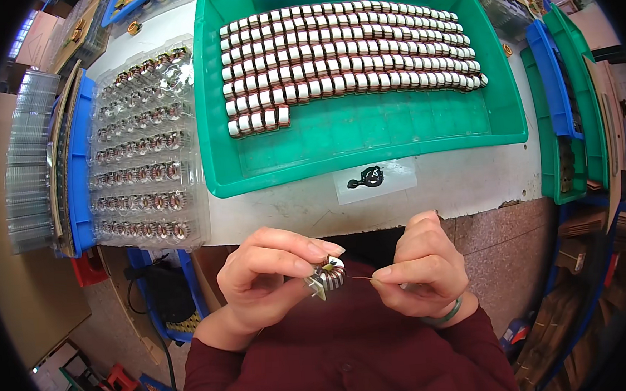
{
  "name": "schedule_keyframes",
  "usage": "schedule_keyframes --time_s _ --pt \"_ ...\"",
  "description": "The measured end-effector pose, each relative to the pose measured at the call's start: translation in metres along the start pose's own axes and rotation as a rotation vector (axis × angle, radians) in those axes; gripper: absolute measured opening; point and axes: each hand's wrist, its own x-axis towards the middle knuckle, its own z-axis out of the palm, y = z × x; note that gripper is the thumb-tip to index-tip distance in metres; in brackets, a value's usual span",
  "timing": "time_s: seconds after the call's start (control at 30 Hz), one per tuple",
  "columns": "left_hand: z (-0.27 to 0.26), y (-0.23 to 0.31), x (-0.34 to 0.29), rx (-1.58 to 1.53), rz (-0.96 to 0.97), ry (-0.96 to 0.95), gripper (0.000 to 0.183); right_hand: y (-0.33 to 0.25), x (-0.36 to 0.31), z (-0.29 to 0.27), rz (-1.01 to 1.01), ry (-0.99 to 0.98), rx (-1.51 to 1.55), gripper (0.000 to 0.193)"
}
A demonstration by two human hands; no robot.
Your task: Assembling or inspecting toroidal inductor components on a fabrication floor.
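Observation:
My left hand [267, 273] pinches a toroidal coil [333, 274] between thumb and fingers, above my lap. The coil is wound in dark wire, with a white patch on top and a pale, flat base at its lower left. My right hand [428, 267], with a greenish band at the wrist, is closed on a thin copper-coloured stick or wire [359, 278]. Its tip points at the coil's right side; whether it touches cannot be told. Beyond my hands, a glossy black blob of paste [371, 177] lies on a white sheet [401, 179] on the table [285, 215].
A large green tray [368, 153] holds several rows of white-topped coils. On its left stands a clear plastic tray [193, 131] filled with coils. Blue bins [82, 166] and stacked clear trays [28, 163] line the left side; green and blue bins [583, 93] stand at right.

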Motion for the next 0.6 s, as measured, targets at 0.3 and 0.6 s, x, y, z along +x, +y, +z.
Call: schedule_keyframes --time_s 0.3,0.6 --pt "0.006 0.000 0.001 -0.006 -0.081 0.107 0.024 0.007 -0.006 0.004 0.080 0.022 0.244 0.022" --pt "0.002 -0.003 0.000 -0.310 -0.162 0.087 0.025 0.010 -0.015 0.011 0.715 0.106 1.313 0.007"
